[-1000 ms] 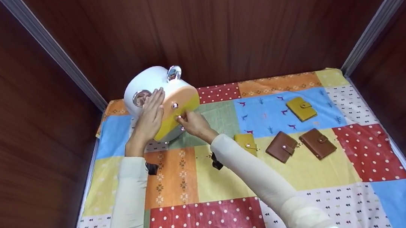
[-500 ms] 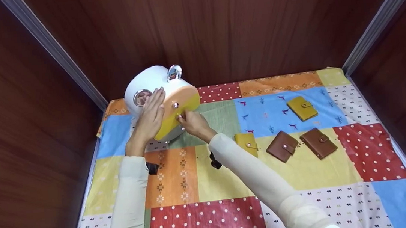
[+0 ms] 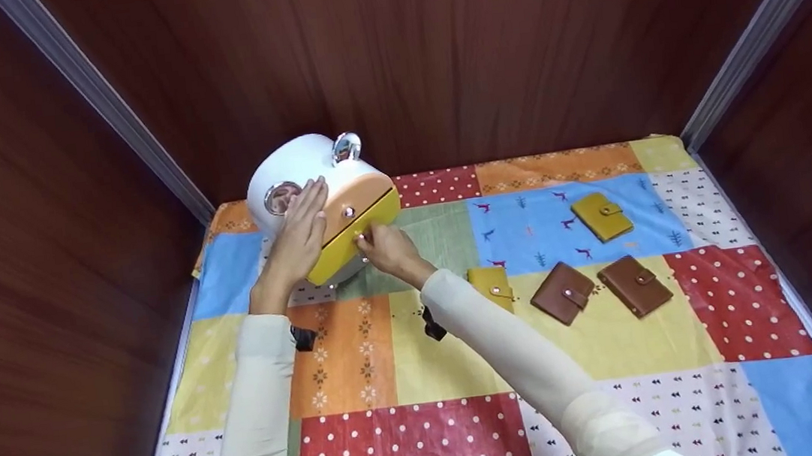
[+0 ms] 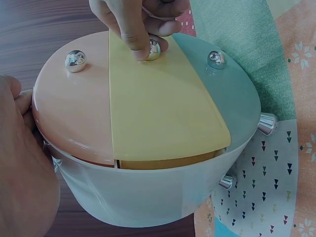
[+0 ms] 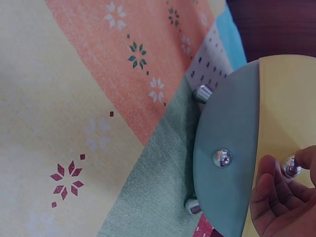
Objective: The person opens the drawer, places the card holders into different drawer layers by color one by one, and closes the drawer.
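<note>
A rounded white storage box with stacked orange, yellow and grey-green drawer fronts sits at the back left of the table, on short silver legs. My left hand rests on the box beside the orange drawer, fingers straight. With thumb and fingers, my right hand pinches the silver knob of the yellow drawer. That drawer stands slightly out, a narrow gap showing along its edge in the left wrist view. The grey-green drawer is flush. The inside of the yellow drawer is mostly hidden.
Right of the box lie a yellow wallet, two brown wallets, one beside the other, and another yellow wallet farther back. A patchwork cloth covers the table. Dark wood-grain panels surround it.
The yellow drawer has come a little out of the box, with a dark gap now along its upper edge. The right hand keeps its pinch on the knob; the left hand stays in place.
</note>
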Demonstrator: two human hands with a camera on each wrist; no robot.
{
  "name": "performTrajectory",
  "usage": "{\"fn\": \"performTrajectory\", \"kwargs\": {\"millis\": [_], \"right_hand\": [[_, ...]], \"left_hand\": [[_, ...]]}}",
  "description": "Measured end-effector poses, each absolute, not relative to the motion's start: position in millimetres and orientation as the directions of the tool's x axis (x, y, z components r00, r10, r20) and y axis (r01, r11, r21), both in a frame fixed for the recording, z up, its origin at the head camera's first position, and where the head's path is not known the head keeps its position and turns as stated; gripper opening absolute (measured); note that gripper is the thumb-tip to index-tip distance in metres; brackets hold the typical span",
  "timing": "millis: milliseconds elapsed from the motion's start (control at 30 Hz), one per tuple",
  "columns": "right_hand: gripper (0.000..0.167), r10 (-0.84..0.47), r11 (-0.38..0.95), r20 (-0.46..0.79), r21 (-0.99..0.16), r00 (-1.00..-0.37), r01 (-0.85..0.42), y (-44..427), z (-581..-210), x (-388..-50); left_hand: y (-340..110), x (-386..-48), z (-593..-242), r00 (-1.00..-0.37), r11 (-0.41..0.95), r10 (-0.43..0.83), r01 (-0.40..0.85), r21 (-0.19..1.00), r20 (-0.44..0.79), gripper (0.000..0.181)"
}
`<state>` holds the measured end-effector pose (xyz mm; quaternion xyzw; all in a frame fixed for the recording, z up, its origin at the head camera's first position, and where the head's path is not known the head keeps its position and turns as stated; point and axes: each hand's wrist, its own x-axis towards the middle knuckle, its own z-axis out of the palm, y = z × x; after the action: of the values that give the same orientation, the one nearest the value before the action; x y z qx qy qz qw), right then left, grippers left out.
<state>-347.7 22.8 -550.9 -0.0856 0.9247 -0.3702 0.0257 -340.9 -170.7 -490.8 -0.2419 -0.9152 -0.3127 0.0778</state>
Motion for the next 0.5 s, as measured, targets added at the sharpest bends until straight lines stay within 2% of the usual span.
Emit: {"fn": "performTrajectory", "kwargs": {"millis": [500], "right_hand": [[0.024, -0.19, 0.69, 0.028, -0.707, -0.981, -0.153, 32.2, -553.6, -342.4]], "left_hand": [[-170.4, -342.9, -491.7, -0.865, 0.683, 0.399, 0.502, 0.53, 0.304, 0.054]]}}
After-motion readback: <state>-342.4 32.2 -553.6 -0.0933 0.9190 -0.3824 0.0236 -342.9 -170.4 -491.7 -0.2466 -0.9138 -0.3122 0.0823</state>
